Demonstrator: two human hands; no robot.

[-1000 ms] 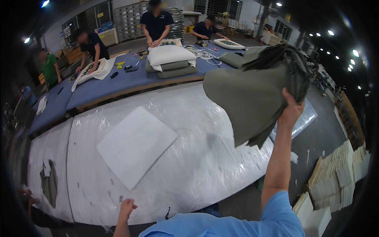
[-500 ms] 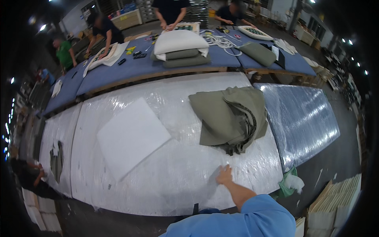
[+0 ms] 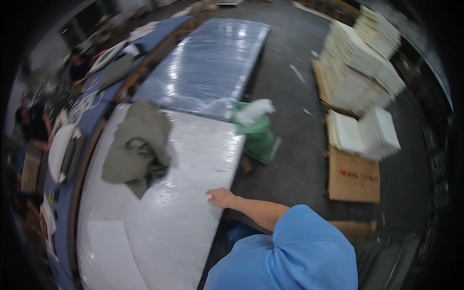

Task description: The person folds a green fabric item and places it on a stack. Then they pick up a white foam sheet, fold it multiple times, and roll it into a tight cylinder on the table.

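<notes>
My right hand rests flat on the near edge of a long table covered in clear plastic sheeting; it holds nothing and its fingers are loosely spread. My forearm runs back to a blue sleeve at the lower right. A crumpled olive-green fabric piece lies on the sheeting, up and to the left of the hand and apart from it. A white sheet lies flat on the table at the lower left. My left hand is out of the picture.
A green bag with white stuffing stands on the floor by the table's corner. Stacks of white folded pieces and a cardboard box sit on the right. A second shiny-covered table extends away. Other people work at a blue bench, far left.
The view has swung to the right, bringing the floor and stacks into sight. The green fabric, held high a second ago, lies dropped on the table; my right hand stays on the table.
</notes>
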